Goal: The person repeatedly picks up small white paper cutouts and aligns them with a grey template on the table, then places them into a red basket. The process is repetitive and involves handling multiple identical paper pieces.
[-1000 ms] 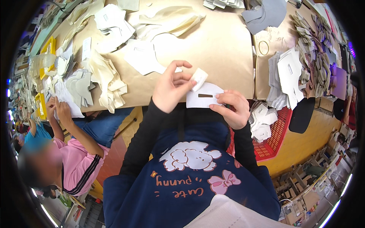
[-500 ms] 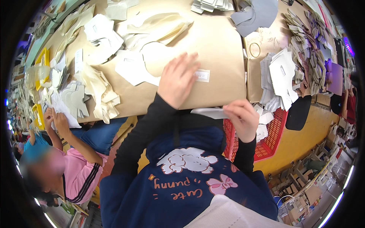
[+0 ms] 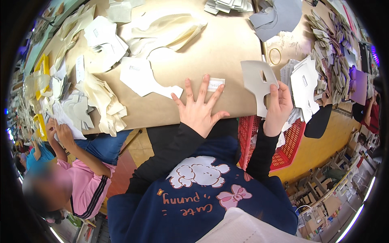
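My left hand (image 3: pixel 199 111) is spread palm down at the table's front edge, its fingers apart. Its fingertips reach a small pale rectangular label (image 3: pixel 216 84) lying on the brown-covered table (image 3: pixel 170 109). Between the fingers and thumb of my right hand (image 3: pixel 278 107) is a flat light-grey cut piece (image 3: pixel 253 75) with a slot in it, held up over the table's front right part. A white cut piece (image 3: pixel 137 75) with a curved edge lies flat to the left of my left hand, its narrow end close to the fingers.
Stacked white pieces (image 3: pixel 304 85) stand at the right, above a red basket (image 3: pixel 285 156). Grey sheets (image 3: pixel 279 18) lie at the far right, cream pieces (image 3: pixel 170 30) at the back. At left, a person in a pink shirt (image 3: pixel 91 182) works beside grey pieces (image 3: pixel 79 107).
My right hand has risen and moved right, turning the grey piece from edge-on to face-on. My left hand has drawn nearer and spread its fingers, uncovering the label and the white piece's end.
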